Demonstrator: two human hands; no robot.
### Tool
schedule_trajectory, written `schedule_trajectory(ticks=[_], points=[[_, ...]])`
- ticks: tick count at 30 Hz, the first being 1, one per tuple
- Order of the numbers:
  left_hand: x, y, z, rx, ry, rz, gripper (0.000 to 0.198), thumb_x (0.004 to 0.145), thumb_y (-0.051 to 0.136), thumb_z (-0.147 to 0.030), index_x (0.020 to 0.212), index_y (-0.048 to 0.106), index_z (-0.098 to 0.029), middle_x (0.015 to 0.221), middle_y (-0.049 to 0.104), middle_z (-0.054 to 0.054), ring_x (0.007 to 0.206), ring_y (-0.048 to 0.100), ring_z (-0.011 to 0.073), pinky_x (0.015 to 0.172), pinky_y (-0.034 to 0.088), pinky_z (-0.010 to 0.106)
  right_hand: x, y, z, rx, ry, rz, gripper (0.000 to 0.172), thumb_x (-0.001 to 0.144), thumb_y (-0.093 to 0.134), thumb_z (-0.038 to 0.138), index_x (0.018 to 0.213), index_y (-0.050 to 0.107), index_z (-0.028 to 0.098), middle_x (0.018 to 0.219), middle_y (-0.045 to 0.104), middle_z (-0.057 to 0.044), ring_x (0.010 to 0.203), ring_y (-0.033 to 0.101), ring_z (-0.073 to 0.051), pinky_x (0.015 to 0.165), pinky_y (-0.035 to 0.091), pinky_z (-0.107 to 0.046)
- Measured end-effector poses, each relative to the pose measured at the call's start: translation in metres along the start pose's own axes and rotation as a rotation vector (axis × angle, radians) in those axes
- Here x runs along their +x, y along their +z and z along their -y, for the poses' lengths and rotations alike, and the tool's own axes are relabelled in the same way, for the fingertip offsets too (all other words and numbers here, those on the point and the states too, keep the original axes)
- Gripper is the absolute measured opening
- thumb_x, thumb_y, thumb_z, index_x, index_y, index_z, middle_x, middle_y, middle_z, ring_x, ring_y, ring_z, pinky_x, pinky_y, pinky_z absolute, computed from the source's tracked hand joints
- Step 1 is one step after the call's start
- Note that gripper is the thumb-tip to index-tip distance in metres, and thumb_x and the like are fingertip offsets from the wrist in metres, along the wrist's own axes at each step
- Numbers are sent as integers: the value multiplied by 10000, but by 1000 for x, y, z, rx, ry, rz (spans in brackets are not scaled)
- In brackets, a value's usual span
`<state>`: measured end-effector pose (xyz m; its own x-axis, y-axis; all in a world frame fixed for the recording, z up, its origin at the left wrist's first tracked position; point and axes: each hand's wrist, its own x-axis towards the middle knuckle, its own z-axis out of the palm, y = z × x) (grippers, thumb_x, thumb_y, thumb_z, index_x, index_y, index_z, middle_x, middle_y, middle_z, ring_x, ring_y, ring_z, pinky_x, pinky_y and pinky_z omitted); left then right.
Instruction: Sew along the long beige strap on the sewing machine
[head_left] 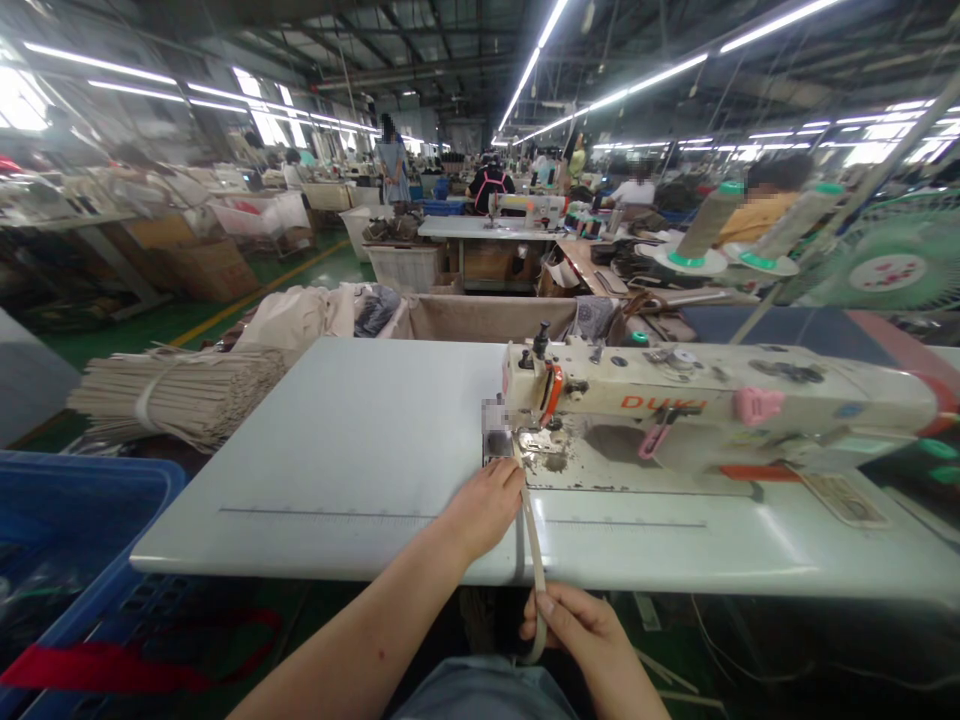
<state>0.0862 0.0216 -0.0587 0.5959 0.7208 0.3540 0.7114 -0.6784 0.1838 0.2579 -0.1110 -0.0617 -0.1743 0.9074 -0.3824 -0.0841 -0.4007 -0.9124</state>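
A narrow beige fabric strip [535,540] runs from the needle area of a sewing machine [720,400] down over the table's front edge. My left hand [491,500] is closed on the strip just in front of the presser foot, its fingertips close to the needle plate [541,440]. Below the table edge, my right hand [577,625] pinches the lower part of the same strip between thumb and fingers. The strip curls under near that hand, and its end is hidden. Exactly how the strip sits under the foot cannot be made out.
The pale sewing table [360,430] carries a printed ruler line along its front. At left lie a tied bundle of beige strips [180,395] and a blue crate [90,510]. Thread cones [705,225] and a green fan [889,265] stand at right. Co-workers sit farther back.
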Motion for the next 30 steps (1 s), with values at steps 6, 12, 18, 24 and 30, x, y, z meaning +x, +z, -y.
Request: schedule_trajectory(ticks=[6, 12, 18, 24, 30], points=[[0, 0, 0, -3, -4, -11, 217, 984, 483, -137, 1192, 541, -165, 1220, 625, 124, 1193, 608, 249, 1113, 472, 409, -1, -1, 3, -35, -10, 24, 492, 801, 746, 664, 738, 778, 177, 713, 723, -59, 695, 628, -205, 689, 499, -305], [2, 1, 0, 32, 18, -16, 292, 970, 489, -138, 1259, 533, -138, 1304, 610, 149, 1281, 563, 264, 1181, 406, 424, -7, 5, 16, -31, -8, -10, 482, 783, 769, 651, 725, 786, 172, 699, 727, -60, 698, 620, -205, 687, 480, -301], [2, -2, -2, 22, 16, 4, 260, 992, 459, -148, 1238, 544, -158, 1265, 630, 130, 1271, 570, 256, 1150, 438, 418, -10, 9, 20, 22, 16, -13, 480, 768, 782, 656, 745, 784, 176, 702, 722, -57, 709, 618, -205, 694, 477, -299], [2, -5, -2, 33, 34, 12, 198, 987, 463, -131, 1141, 578, -179, 1207, 637, 112, 1204, 600, 253, 1132, 460, 410, -7, 4, 16, -19, -21, 61, 451, 801, 768, 620, 715, 751, 178, 692, 684, -35, 683, 568, -181, 697, 446, -296], [1, 1, 0, 34, 32, 20, 186, 981, 486, -134, 1146, 570, -152, 1232, 623, 124, 1235, 584, 262, 1127, 464, 397, 1, 4, 15, -188, -148, 28, 444, 786, 783, 596, 681, 706, 172, 690, 601, -2, 722, 528, -182, 705, 420, -282]])
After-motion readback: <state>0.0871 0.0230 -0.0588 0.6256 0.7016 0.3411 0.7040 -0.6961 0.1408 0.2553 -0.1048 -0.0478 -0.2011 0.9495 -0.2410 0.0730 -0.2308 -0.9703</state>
